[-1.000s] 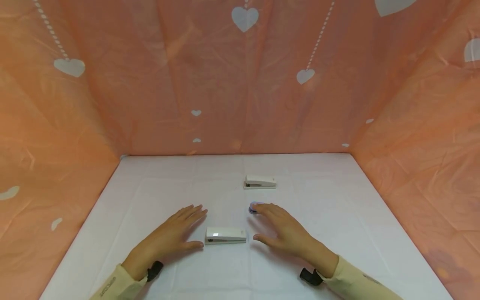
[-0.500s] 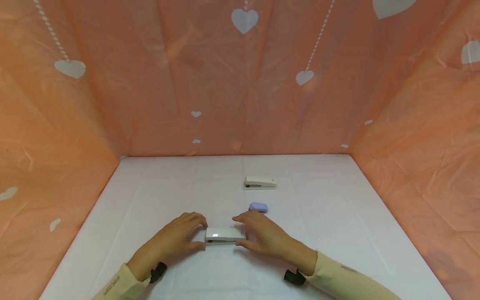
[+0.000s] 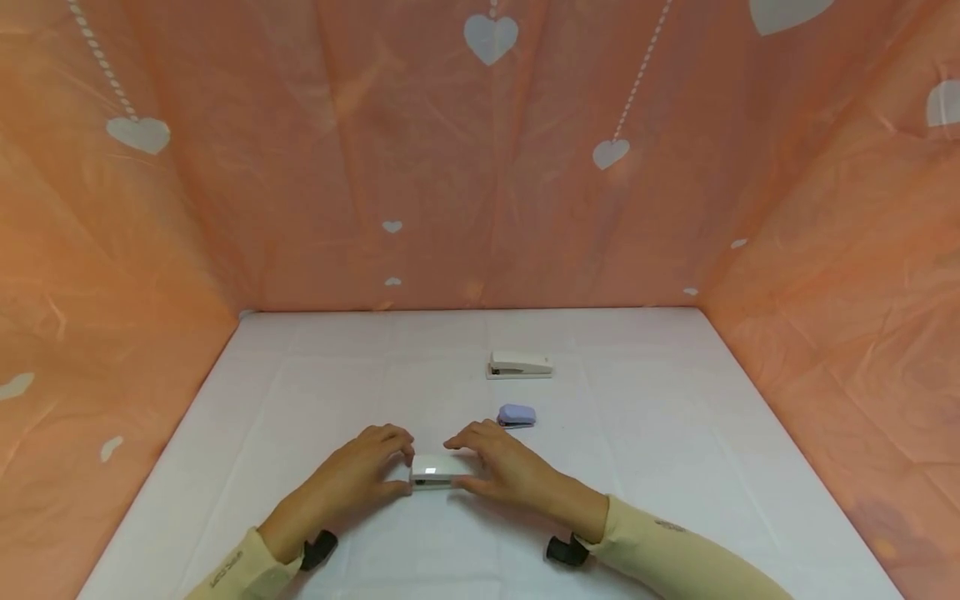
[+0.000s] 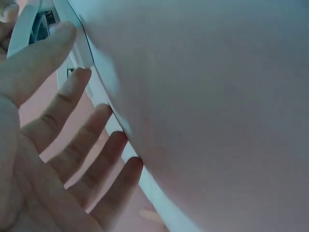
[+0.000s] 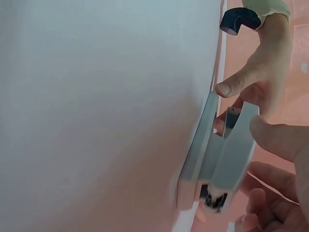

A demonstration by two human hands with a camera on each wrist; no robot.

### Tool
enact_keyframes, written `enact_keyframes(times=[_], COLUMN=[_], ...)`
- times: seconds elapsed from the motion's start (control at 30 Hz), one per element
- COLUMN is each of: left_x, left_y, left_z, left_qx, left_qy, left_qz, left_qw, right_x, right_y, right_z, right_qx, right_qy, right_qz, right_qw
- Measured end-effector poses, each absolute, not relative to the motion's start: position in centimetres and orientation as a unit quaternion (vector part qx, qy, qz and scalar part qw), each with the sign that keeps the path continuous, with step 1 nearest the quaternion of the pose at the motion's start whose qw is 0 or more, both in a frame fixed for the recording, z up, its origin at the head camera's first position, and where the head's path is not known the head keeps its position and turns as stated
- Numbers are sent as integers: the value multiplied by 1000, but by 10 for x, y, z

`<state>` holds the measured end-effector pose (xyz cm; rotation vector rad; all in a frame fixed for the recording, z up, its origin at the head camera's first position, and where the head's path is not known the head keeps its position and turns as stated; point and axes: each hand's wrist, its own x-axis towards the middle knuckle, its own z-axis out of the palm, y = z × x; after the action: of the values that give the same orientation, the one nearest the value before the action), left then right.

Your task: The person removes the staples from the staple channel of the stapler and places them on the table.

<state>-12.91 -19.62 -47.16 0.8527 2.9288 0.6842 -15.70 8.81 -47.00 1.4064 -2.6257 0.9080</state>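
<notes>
A white stapler point(image 3: 435, 468) lies on the table, its long side toward me. My left hand point(image 3: 351, 471) is at its left end, the thumb by the front corner and the fingers by the back corner. In the left wrist view the left fingers point(image 4: 87, 130) are spread, tips along the table surface. My right hand point(image 3: 510, 468) straddles the stapler's right half and hides that end. Its thumb is in front, its fingers behind. In the right wrist view the right thumb point(image 5: 275, 135) lies at the stapler's upper arm, with the other fingers loosely bent.
Behind the right hand sits a small purple stapler point(image 3: 517, 415). Farther back is a second white stapler point(image 3: 520, 365). Orange cloth walls point(image 3: 480, 183) with pale hearts enclose the white table point(image 3: 315, 358) at the back and both sides.
My right hand has come left and toward me, from beside the purple stapler to over the near white stapler. My left fingers have bent in toward its left end. The staplers have stayed put.
</notes>
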Motion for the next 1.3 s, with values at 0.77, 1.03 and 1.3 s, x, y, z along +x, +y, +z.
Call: enact_keyframes(times=[0.77,1.03,1.3], left_x=[-123,-123,-124], left_y=[-189,-185,-182], left_z=[-473,-469,-467], left_qx=[180,181,176], left_qy=[942,945,949], left_qz=[283,273,260], left_qw=[21,24,23], right_x=[-165,-163,-161], right_y=[56,56,56], right_z=[-470,-469,-470], right_qx=[448,431,411], right_qy=[-867,-872,-875], right_qz=[219,232,255], right_qw=[-7,-16,-24])
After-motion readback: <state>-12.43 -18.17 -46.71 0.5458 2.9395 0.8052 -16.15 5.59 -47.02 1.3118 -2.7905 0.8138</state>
